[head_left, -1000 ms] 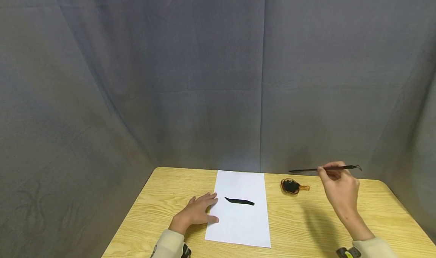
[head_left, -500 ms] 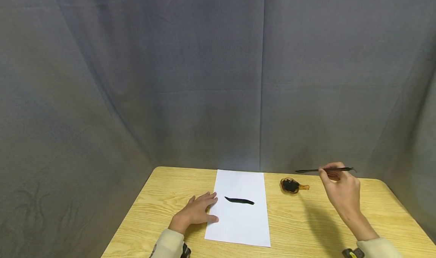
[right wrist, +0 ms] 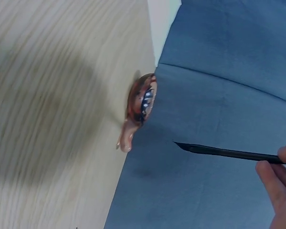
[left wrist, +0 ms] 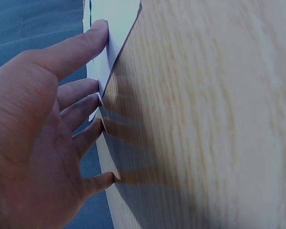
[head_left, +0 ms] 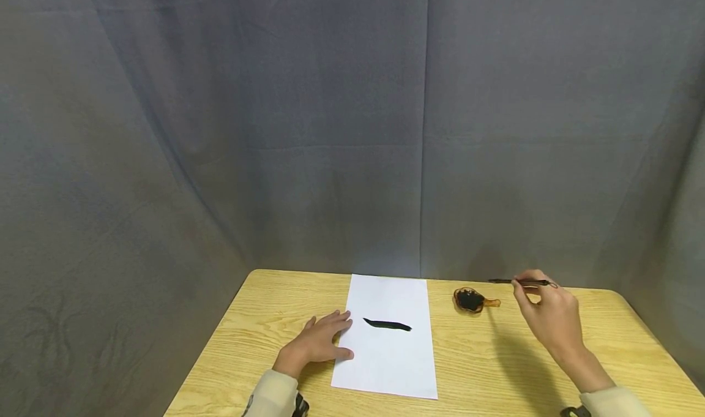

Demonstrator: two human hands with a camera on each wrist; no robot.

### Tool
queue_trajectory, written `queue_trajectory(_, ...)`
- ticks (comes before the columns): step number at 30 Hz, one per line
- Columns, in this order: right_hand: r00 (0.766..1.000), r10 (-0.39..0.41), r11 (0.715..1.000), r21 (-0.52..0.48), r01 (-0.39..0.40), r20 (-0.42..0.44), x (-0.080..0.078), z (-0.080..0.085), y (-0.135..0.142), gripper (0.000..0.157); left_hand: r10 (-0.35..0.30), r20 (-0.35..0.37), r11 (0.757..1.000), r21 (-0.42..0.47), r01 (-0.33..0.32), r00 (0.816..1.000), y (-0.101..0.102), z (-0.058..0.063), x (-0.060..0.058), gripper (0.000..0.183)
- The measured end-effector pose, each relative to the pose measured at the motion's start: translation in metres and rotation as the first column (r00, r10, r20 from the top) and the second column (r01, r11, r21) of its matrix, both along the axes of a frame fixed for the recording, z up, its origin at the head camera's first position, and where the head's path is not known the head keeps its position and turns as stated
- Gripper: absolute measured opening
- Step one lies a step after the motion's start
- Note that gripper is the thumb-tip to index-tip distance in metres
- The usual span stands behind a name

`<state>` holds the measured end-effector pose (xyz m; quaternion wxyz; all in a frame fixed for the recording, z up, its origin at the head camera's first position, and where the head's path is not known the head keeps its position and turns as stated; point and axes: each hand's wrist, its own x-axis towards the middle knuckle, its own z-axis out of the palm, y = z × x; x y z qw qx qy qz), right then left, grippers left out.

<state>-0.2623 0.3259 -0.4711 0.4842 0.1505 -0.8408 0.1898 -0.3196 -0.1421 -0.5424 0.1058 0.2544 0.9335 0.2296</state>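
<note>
My right hand (head_left: 551, 316) pinches a dark, slim ink brush (right wrist: 219, 151) between thumb and fingers, in the air over the table's back right. The brush's pointed tip faces left, toward a small brown dish (right wrist: 142, 98) with a short handle and black ink in it. On the left, my left hand (head_left: 316, 342) lies with spread fingers on the left edge of a white sheet of paper (head_left: 385, 368). One thick black stroke (head_left: 387, 325) runs across the sheet's middle. In the left wrist view the fingertips (left wrist: 101, 29) of that hand rest on the paper and the wood.
The pale wooden table (head_left: 259, 300) has rounded back corners. Grey cloth (head_left: 330, 129) hangs close behind it and at both sides. The ink dish stands near the back edge, right of the paper.
The right hand has lowered slightly, and the brush tip has shifted right, away from above the ink dish. The left hand and the paper stay put.
</note>
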Motion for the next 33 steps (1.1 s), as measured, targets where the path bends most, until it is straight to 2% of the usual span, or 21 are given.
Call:
queue_trajectory(3, 1.0, 0.014, 0.998, 0.061, -0.013, -0.025, -0.001, -0.004, 0.002, 0.026, 0.001, 0.002, 1.0, 0.001, -0.001, 1.0, 0.0, 0.0, 0.001, 0.077)
queue_trajectory(6, 0.999, 0.03, 0.994, 0.108, -0.026, -0.031, -0.002, -0.008, 0.003, 0.012, 0.002, 0.004, 1.0, 0.002, -0.002, 1.0, 0.0, 0.001, 0.002, 0.077)
queue_trajectory(10, 0.998, 0.049, 0.985, 0.166, -0.043, -0.036, -0.003, -0.012, 0.003, 0.054, 0.002, 0.004, 1.0, 0.001, -0.002, 1.0, 0.0, 0.0, 0.002, 0.077)
queue_trajectory(11, 0.998, 0.052, 0.983, 0.181, -0.045, -0.039, -0.003, -0.013, 0.003, 0.062, 0.003, 0.003, 1.0, 0.0, -0.003, 1.0, 0.0, 0.0, 0.002, 0.078)
queue_trajectory(12, 0.997, 0.06, 0.98, 0.193, -0.05, -0.043, -0.003, -0.014, 0.003, 0.063, 0.003, 0.004, 1.0, 0.001, -0.003, 1.0, 0.001, 0.0, 0.002, 0.078)
queue_trajectory(17, 0.991, 0.116, 0.949, 0.303, -0.09, -0.067, -0.003, -0.019, 0.006, 0.058, 0.003, 0.005, 1.0, 0.004, -0.003, 1.0, 0.001, -0.001, 0.001, 0.078)
queue_trajectory(23, 0.98, 0.194, 0.902, 0.398, -0.164, -0.034, -0.002, -0.025, 0.011, 0.059, 0.002, 0.003, 1.0, 0.003, -0.002, 1.0, 0.001, -0.001, 0.002, 0.078)
queue_trajectory(33, 0.98, 0.197, 0.86, 0.482, -0.169, -0.009, 0.002, -0.029, 0.011, 0.062, 0.0, -0.001, 1.0, 0.006, 0.0, 1.0, 0.002, -0.001, 0.001, 0.077)
